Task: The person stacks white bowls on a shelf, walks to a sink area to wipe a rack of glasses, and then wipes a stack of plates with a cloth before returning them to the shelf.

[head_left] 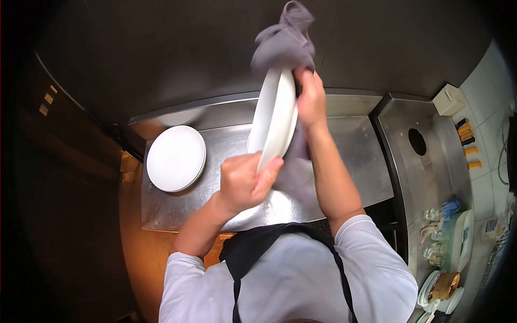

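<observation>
White plate (pixel 287 121) tilted steeply, left hand (pixel 245 180) clenched on it, right hand (pixel 311 102) stretched forward, gripping grey cloth (pixel 284 49)

I can read no text, brand, number or sign in my field of view. Small pale labels (pixel 49 98) are fixed to the dark panel (pixel 78 145) between nine and ten o'clock; any print on them is too small for me to resolve.

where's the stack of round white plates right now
In the head view, the stack of round white plates sits toward the left end of the shiny steel counter, left of the left hand.
</observation>
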A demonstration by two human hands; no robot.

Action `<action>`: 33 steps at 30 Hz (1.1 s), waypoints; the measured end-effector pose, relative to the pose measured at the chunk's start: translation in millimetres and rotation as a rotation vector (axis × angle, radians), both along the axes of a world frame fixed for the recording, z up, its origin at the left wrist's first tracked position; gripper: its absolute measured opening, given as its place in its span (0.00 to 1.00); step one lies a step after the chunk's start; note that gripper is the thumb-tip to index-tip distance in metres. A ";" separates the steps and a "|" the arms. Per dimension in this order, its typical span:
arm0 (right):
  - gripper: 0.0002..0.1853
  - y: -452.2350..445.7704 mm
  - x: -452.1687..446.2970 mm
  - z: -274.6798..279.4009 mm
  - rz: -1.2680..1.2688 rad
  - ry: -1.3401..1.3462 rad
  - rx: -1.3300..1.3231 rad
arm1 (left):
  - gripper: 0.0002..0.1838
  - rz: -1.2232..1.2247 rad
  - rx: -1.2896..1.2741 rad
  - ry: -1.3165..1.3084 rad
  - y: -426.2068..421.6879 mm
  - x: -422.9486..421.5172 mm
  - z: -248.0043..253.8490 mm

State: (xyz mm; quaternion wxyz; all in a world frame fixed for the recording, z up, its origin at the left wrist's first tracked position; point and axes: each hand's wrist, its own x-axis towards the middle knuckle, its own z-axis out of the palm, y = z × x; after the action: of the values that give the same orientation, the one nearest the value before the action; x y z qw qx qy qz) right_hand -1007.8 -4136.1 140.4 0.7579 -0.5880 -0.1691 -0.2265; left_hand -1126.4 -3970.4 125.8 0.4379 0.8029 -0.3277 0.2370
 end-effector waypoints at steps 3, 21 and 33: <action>0.24 8.4 -10.7 -18.9 0.433 0.480 0.456 | 0.09 -0.054 -0.084 -0.178 -8.1 1.2 -13.7; 0.29 -16.9 -47.2 -80.9 0.476 0.561 0.763 | 0.11 0.432 0.586 0.038 190.4 4.5 -154.4; 0.31 -56.9 -49.6 -92.6 0.345 0.313 0.543 | 0.12 0.550 0.640 0.103 212.1 8.4 -195.9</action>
State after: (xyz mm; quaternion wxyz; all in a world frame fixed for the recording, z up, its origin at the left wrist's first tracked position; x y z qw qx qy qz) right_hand -1057.3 -4193.0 47.8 0.9303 -0.3556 -0.0814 -0.0387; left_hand -1117.9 -3758.4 -70.1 0.1029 0.9666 -0.1362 0.1909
